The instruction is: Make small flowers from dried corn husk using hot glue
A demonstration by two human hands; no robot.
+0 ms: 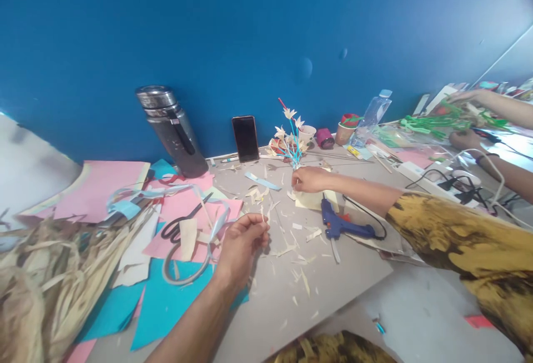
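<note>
My left hand (245,235) is closed in a pinch above the table, with a thin pale strip (262,214) sticking up between thumb and forefinger. Farther off, my right hand (310,179) has its fingers curled together just in front of a bunch of pale flowers on blue stems (295,141). What those fingers hold, if anything, is too small to make out. Beneath the right forearm lies a blue glue gun (343,225), its nozzle toward a yellow sheet (318,202). Black-handled scissors (183,223) rest on pink paper left of my left hand.
Dried husks (54,274) are heaped at the left, near a dark flask (172,130). A phone (245,139) leans on the blue wall. Pale scraps litter the table (341,291). At right stand a plastic bottle (375,113) and a power strip (425,180); another person's arms (499,105) reach in.
</note>
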